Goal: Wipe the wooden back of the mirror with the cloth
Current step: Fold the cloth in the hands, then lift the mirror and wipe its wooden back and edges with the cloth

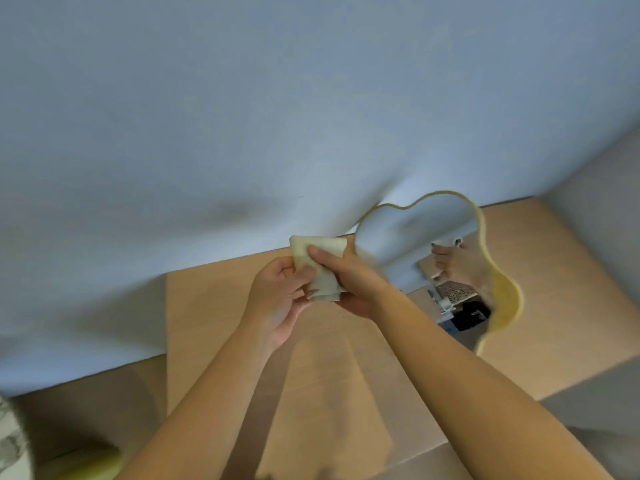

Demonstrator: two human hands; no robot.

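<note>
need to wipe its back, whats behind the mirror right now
The mirror stands with its glass facing the camera, leaning near the pale wall. Its wooden back is hidden. Both hands hold the cloth, away from the mirror.

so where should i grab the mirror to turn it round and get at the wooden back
Probably the wavy yellow rim at the mirror's right lobe, coming in from the right side. The mirror stands glass-forward against the wall, so its top and right edge are free. Both hands currently hold the cloth, so free one first.
</note>
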